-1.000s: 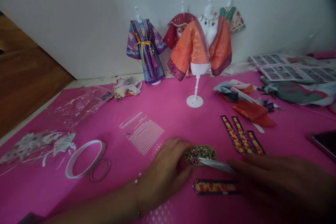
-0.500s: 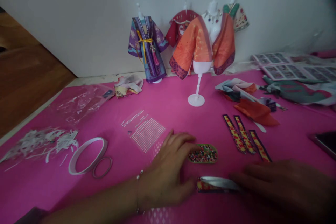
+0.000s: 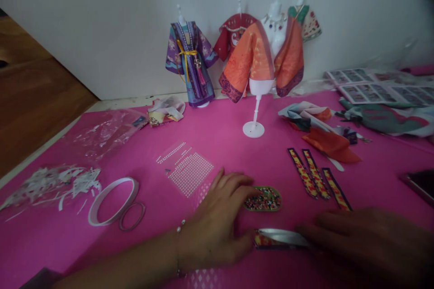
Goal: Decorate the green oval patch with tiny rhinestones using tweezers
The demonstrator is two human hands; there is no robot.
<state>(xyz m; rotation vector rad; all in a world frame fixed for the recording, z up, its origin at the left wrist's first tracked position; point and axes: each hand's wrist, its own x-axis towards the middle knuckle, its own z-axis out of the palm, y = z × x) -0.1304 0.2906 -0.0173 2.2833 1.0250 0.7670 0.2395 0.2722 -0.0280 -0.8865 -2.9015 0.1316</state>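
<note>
Lying toward the near edge of the pink worktop, a patterned strip, probably light, flexible and best held by its ends, sits at the thumb of the palm-down, loosely spread left hand, while the low right hand grips a silver tool (perhaps tweezers) over it.

Left hand: thumb at end of patterned strip, fingers by bead tray.
Right hand: shadowed, holding tweezers over strip.
Behind: orange jacket on white mannequin.
</note>
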